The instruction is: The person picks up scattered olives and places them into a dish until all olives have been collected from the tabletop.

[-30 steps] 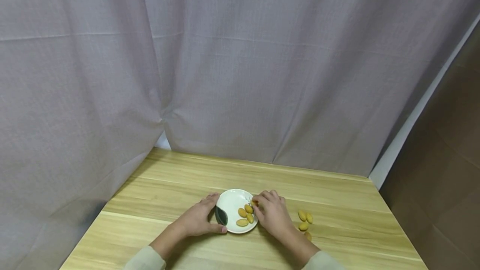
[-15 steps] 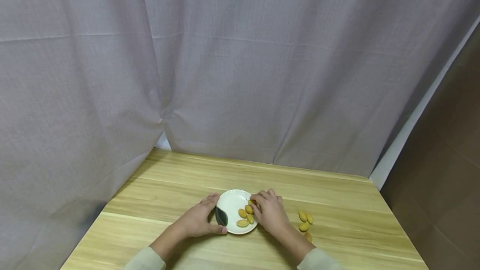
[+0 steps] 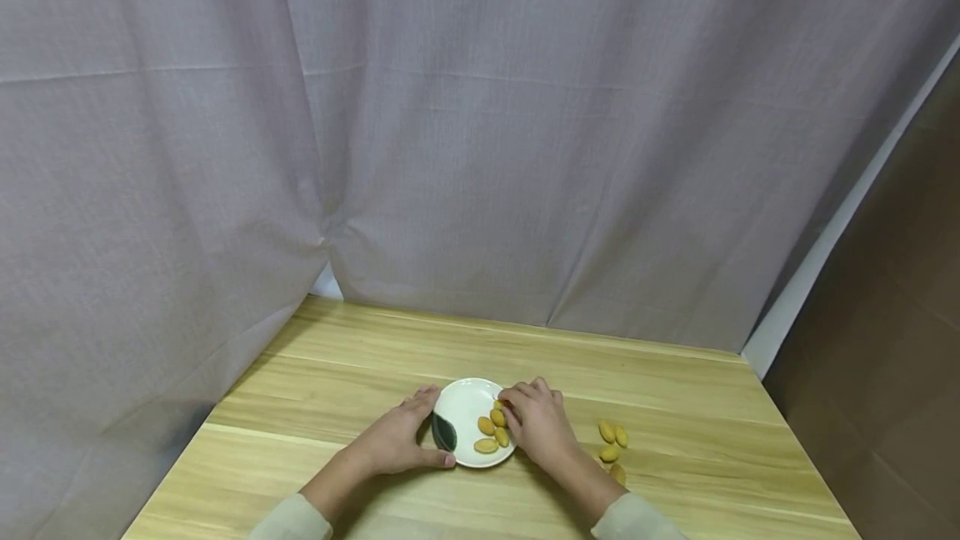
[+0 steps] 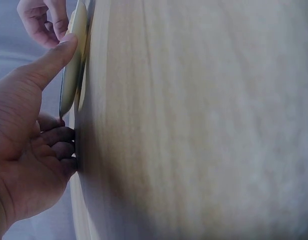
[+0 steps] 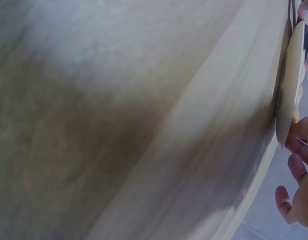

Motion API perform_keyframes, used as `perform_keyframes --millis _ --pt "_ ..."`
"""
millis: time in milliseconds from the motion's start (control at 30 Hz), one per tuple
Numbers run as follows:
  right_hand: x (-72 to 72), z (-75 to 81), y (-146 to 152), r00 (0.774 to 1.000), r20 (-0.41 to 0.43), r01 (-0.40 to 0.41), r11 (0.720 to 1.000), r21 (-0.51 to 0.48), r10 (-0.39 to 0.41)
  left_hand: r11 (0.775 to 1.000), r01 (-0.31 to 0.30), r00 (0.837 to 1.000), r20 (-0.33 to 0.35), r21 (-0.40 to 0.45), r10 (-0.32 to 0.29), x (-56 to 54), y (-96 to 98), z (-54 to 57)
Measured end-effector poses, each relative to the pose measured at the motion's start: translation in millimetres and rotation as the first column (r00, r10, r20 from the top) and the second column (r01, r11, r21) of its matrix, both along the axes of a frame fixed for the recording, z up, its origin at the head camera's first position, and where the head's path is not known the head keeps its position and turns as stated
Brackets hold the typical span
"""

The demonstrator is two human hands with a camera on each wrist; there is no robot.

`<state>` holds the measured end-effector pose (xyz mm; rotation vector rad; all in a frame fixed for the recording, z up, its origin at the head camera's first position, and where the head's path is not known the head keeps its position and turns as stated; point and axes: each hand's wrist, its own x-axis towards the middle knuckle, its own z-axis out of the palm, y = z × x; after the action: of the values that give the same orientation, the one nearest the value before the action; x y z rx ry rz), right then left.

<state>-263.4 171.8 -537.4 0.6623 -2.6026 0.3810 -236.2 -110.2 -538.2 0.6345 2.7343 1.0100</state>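
A small white plate (image 3: 467,401) with a dark green leaf-shaped patch lies on the wooden table. My left hand (image 3: 395,438) holds its left side, the thumb (image 4: 63,48) at the near rim and the fingers (image 4: 62,142) curled by the far side. Several yellow-brown, almond-like oval pieces (image 3: 486,446) sit on the plate's right half. Over the right rim, my right hand (image 3: 543,425) pinches another oval piece (image 3: 498,404) between thumb and index finger, mostly hidden by the fingertips. In the right wrist view its other fingers (image 5: 297,167) are loosely bent outside the rim.
Several more oval pieces (image 3: 608,453) lie on the table (image 3: 697,432) to the right of the right hand, one partly behind the forearm. Grey curtains (image 3: 480,148) hang behind and to the left of the table; a brown panel (image 3: 885,290) stands at the right.
My right hand has shifted slightly left over the plate, bringing the pinched piece inside the rim beside the others. The left hand keeps its place on the plate.
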Motion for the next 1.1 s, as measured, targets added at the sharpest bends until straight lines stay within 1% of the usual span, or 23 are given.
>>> perform_keyframes --millis 300,733,967,1100 --pt "-0.9 -0.6 -0.1 1.0 -0.021 -0.005 1.0 0.026 0.006 1.0 0.001 1.0 -0.004 0.005 -0.001 -0.2 -0.1 1.4" --pt "0.8 -2.6 0.5 0.999 -0.035 -0.012 1.0 0.021 0.012 1.0 -0.001 1.0 -0.006 0.003 0.001 0.5 0.1 -1.7" --pt "5.8 -0.3 4.4 0.998 -0.052 -0.021 1.0 -0.02 0.02 1.0 -0.004 1.0 0.0 -0.002 0.004 0.4 1.1 -2.0" --pt "8.5 3.7 7.9 0.998 -0.057 -0.024 0.998 -0.051 0.021 1.0 -0.004 1.0 -0.011 -0.005 0.004 -0.8 0.7 -3.8"
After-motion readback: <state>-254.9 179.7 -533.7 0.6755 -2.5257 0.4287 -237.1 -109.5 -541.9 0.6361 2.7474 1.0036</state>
